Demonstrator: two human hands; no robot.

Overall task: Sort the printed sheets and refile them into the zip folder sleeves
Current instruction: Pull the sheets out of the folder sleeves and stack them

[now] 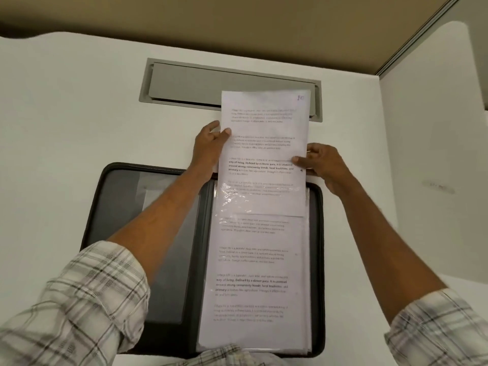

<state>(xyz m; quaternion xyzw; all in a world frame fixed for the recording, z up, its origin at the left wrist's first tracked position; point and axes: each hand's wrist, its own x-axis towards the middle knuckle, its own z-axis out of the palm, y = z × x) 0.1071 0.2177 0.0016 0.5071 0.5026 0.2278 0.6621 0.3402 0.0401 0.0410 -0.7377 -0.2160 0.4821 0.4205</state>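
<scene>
A black zip folder (318,233) lies open on the white desk. Its right half holds clear plastic sleeves (253,273) with printed sheets inside. One printed sheet (264,128), marked with a handwritten number at its top right corner, sticks out past the folder's far edge, its lower end inside the top sleeve's mouth. My left hand (208,146) pinches the sheet's left edge, thumb on top. My right hand (322,165) pinches the right edge the same way. The folder's left half (132,207) shows a dark inner pocket, partly hidden by my left forearm.
A grey cable hatch (184,83) is set into the white desk (66,114) behind the folder, partly covered by the sheet. A beige partition (211,17) stands behind the desk, and a white side panel (435,101) on the right.
</scene>
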